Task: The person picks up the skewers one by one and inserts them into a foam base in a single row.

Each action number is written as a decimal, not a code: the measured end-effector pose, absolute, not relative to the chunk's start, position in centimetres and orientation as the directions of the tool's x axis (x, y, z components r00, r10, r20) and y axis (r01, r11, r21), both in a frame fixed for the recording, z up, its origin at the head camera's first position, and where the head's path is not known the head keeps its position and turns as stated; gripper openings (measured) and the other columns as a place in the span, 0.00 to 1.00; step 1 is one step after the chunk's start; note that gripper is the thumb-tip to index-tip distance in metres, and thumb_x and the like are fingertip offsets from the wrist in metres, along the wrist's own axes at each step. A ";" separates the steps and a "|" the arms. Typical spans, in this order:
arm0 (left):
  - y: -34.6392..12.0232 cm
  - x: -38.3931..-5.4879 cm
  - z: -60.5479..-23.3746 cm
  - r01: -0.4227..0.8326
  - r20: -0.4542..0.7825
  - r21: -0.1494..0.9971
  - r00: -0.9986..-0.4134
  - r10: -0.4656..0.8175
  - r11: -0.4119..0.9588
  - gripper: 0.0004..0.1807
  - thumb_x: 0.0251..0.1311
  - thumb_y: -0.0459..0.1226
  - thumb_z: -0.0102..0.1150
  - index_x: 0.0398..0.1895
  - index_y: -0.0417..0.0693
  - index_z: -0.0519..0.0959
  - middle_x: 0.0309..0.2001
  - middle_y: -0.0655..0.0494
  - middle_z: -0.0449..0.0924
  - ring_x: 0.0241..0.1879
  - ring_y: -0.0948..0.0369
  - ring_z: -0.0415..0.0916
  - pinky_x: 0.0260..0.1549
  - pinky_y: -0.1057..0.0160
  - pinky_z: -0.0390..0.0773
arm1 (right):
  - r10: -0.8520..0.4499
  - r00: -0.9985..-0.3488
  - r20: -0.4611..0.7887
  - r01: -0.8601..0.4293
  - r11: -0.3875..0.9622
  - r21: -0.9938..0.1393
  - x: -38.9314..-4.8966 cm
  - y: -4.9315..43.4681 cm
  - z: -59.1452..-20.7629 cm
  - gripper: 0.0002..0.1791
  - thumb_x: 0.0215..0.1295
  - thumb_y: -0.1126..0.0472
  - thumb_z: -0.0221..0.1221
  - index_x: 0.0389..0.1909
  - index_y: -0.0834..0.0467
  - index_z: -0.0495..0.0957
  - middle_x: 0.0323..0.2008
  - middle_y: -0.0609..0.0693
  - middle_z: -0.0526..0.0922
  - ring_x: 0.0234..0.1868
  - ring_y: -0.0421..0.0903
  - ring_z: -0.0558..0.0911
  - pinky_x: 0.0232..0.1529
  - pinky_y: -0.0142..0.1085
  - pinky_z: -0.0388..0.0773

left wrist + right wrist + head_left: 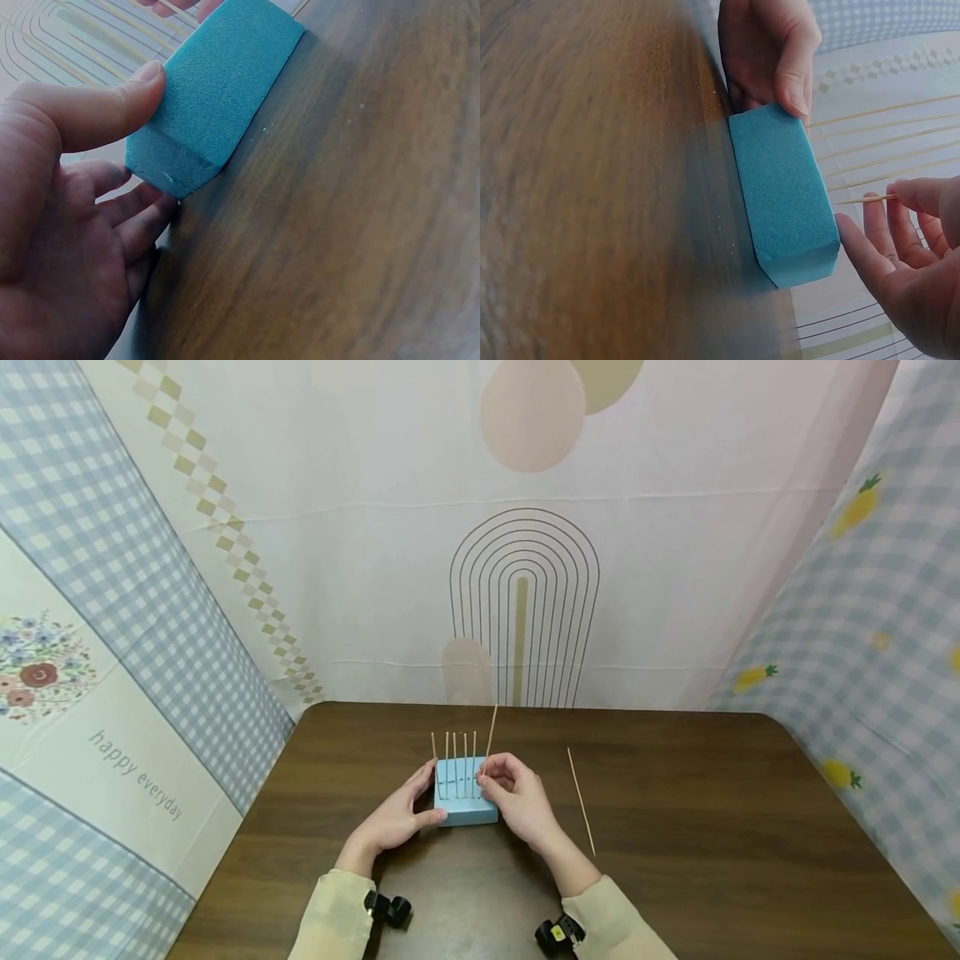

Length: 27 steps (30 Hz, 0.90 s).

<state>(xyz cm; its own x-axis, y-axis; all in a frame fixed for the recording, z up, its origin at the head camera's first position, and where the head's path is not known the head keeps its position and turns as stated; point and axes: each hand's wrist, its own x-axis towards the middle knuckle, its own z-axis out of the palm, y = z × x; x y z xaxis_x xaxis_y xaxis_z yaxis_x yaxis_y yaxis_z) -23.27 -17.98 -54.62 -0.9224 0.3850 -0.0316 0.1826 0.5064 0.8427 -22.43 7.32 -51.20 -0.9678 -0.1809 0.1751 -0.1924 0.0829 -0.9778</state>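
A light blue foam block [468,816] sits on the table, with several thin wooden sticks [454,752] standing in its top in a row. My left hand [397,818] grips the block's left end, its thumb on the front face and the other fingers around the side, as the left wrist view shows. Between thumb and fingers, my right hand [521,802] pinches another wooden stick [491,732] at the block's right end, slightly tilted. In the right wrist view, the lower end of this held stick [866,200] meets the block's top edge, beside the standing row.
One loose wooden stick [581,802] lies on the brown table [712,827], right of my right forearm. Behind the table's far edge hangs a patterned white cloth [375,593]. Checked cloths [862,635] border both sides.
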 end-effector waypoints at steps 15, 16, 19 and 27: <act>-18.1 -23.2 -54.4 0.183 -0.035 0.838 -0.923 0.384 0.515 0.54 0.71 0.48 0.70 0.88 0.43 0.47 0.86 0.43 0.44 0.84 0.46 0.47 0.78 0.39 0.51 | -0.209 -0.955 0.211 -0.265 0.279 -0.923 -22.7 7.3 -51.6 0.05 0.71 0.65 0.70 0.41 0.59 0.83 0.37 0.45 0.86 0.41 0.44 0.85 0.46 0.35 0.82; -18.1 -23.2 -54.4 0.183 -0.036 0.836 -0.922 0.385 0.517 0.54 0.71 0.48 0.70 0.88 0.43 0.47 0.86 0.43 0.44 0.84 0.46 0.46 0.78 0.39 0.51 | -0.210 -0.955 0.209 -0.264 0.282 -0.922 -22.7 7.3 -51.6 0.05 0.71 0.65 0.70 0.40 0.59 0.83 0.37 0.45 0.86 0.41 0.43 0.85 0.46 0.35 0.82; -18.1 -23.3 -54.4 0.185 -0.036 0.835 -0.921 0.387 0.518 0.54 0.71 0.48 0.70 0.88 0.43 0.47 0.86 0.42 0.44 0.84 0.47 0.46 0.78 0.39 0.51 | -0.210 -0.955 0.210 -0.266 0.291 -0.919 -22.7 7.3 -51.7 0.05 0.71 0.66 0.70 0.40 0.58 0.82 0.37 0.45 0.86 0.41 0.43 0.86 0.46 0.35 0.83; -18.0 -23.3 -54.6 0.188 -0.036 0.835 -0.919 0.393 0.517 0.54 0.72 0.48 0.69 0.88 0.44 0.46 0.86 0.42 0.44 0.84 0.46 0.46 0.78 0.39 0.51 | -0.199 -0.958 0.208 -0.263 0.316 -0.912 -22.7 7.4 -51.9 0.05 0.70 0.66 0.71 0.40 0.57 0.83 0.37 0.45 0.86 0.41 0.42 0.86 0.46 0.34 0.83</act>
<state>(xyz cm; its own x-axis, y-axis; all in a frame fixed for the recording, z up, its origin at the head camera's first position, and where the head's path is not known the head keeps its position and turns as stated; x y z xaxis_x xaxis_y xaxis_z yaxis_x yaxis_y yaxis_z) -23.31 -18.01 -54.56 -0.9189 0.3929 -0.0360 0.1882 0.5167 0.8352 -22.67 7.39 -51.89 -0.9577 -0.1990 0.2078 -0.2634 0.3156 -0.9116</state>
